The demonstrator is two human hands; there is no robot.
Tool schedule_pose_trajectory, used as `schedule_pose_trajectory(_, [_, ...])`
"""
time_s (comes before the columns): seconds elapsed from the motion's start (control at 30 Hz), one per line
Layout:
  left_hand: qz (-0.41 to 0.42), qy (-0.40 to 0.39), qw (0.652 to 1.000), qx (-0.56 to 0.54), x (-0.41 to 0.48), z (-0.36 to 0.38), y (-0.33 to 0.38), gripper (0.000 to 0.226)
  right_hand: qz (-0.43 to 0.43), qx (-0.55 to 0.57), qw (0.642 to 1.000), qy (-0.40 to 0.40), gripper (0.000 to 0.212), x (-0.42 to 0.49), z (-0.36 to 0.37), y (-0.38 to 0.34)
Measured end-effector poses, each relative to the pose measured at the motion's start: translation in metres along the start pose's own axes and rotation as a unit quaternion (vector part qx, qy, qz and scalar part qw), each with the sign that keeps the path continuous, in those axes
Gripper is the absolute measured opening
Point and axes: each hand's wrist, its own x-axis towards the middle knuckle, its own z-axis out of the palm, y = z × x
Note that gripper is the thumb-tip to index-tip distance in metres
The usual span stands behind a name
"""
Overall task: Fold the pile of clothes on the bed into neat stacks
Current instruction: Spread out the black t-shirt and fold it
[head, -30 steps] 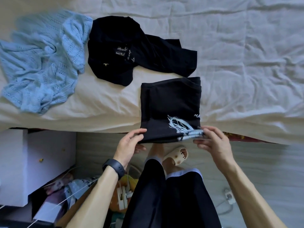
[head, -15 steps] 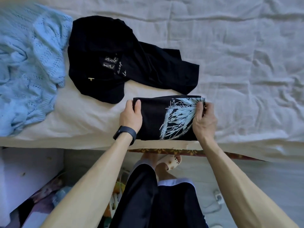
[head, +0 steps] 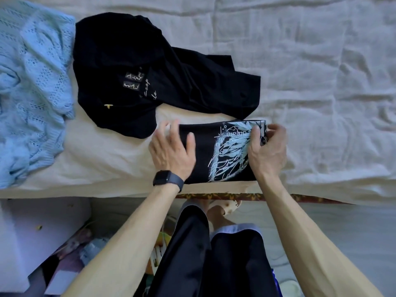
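**Folded black shirt held at the bed's near edge**

A wrinkled off-white bed sheet (head: 321, 82) covers the whole upper part of the view, creased all over. Below its near edge shows a strip of red-and-gold patterned fabric (head: 225, 196), and beneath that a pale grey floor (head: 353, 228).

The folded black T-shirt with a pale blue feather print (head: 205, 155) lies flat as a compact rectangle at the near edge of the bed, between the hands. The left hand (head: 171, 151), wearing a dark wristwatch (head: 164, 179), lies flat on the shirt's left end with its fingers straight and spread. The right hand (head: 267, 151) grips the right end, thumb on top and fingers curled round the edge.

Just behind the shirt sprawls an unfolded black garment with white lettering (head: 128, 61), one corner reaching close to the folded rectangle. To its left a crumpled light blue openwork knit (head: 32, 82) lies against it and runs out of view.

On the floor, a white cabinet (head: 32, 232) stands at lower left beside a jumble of papers and packets (head: 85, 249). The person's black shorts (head: 214, 264) and a cream slipper (head: 229, 207) show below the bed edge.
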Motion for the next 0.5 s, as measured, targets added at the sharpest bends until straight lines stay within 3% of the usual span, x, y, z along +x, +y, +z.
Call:
schedule_pose_trajectory(0.07, [0.184, -0.014, 0.982, 0.041, -0.020, 0.000, 0.009, 0.055, -0.088, -0.021, 0.994, 0.055, 0.051, -0.018, -0.003, -0.001])
schedule_pose_trajectory(0.13, [0.280, -0.078, 0.955, 0.060, -0.035, 0.007, 0.018, 0.061, -0.209, -0.074, 0.973, 0.060, 0.049, -0.039, 0.001, -0.001])
schedule_pose_trajectory(0.27, [0.284, -0.148, 0.943, 0.094, -0.026, 0.029, 0.021, 0.063, -0.299, -0.189, 0.934, -0.051, 0.055, -0.045, 0.023, 0.013])
schedule_pose_trajectory(0.37, [0.293, -0.160, 0.935, 0.116, -0.017, 0.045, 0.013, 0.064, -0.345, -0.261, 0.899, -0.064, 0.058, -0.024, 0.038, 0.035])
schedule_pose_trajectory(0.5, [0.282, -0.160, 0.939, 0.110, -0.018, 0.059, 0.008, 0.067, -0.325, -0.263, 0.907, -0.053, 0.062, -0.016, 0.053, 0.052])
